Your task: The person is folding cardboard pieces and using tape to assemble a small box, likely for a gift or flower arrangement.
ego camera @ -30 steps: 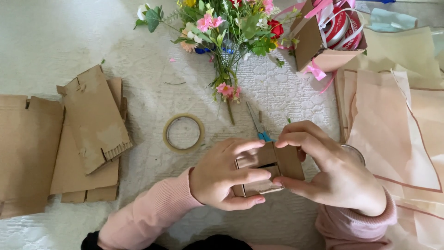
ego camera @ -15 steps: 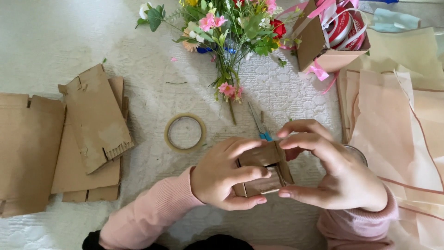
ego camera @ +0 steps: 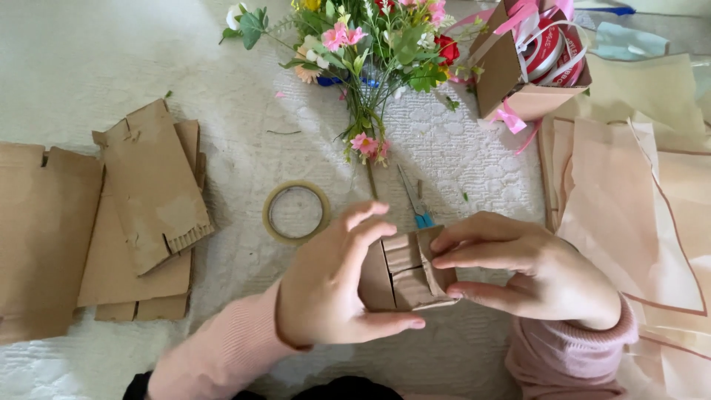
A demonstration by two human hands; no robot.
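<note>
A small brown cardboard box (ego camera: 406, 272) with folded flaps is held between both hands low in the middle of the view. My left hand (ego camera: 333, 285) cups its left side, thumb under the bottom edge. My right hand (ego camera: 529, 268) grips its right side, fingers pressing the flaps on top. Both wrists wear pink sleeves. Just behind the box lies a pair of scissors with a blue handle (ego camera: 415, 198), partly hidden by the box.
A roll of clear tape (ego camera: 296, 212) lies left of the box. Flat cardboard pieces (ego camera: 141, 215) are stacked at left. A bunch of mixed flowers (ego camera: 370, 44) lies at top, a cardboard box of ribbon spools (ego camera: 533, 55) top right, and pale pink paper sheets (ego camera: 637, 207) at right.
The small box has been turned in my hands, and its flaps are folded further in. My left fingers have shifted off the top onto the left side.
</note>
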